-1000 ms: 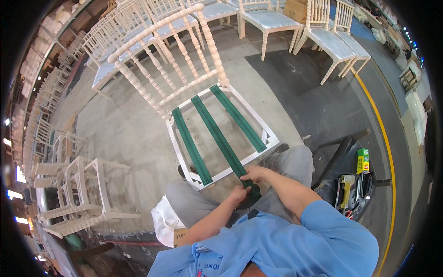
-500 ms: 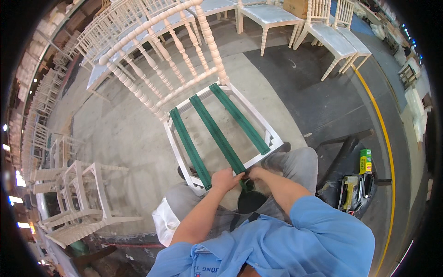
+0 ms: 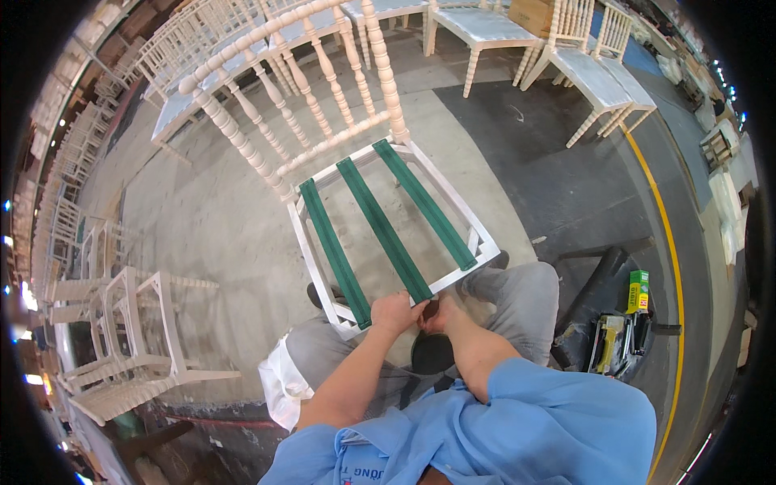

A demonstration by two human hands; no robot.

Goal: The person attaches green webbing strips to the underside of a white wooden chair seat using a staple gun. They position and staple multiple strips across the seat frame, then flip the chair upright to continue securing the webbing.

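Green strap (image 3: 386, 238) end pinched by both hands, left (image 3: 396, 311) and right (image 3: 440, 315), at white chair frame (image 3: 461, 214).

White chair frame (image 3: 477, 242), green webbing (image 3: 384, 230), both hands (image 3: 420, 311)

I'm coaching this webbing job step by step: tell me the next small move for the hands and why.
Probably draw the middle green strap taut over the chair frame's front rail. Both the left hand and right hand are bunched at that strap's near end, while the straps on either side already lie flat across the seat opening.
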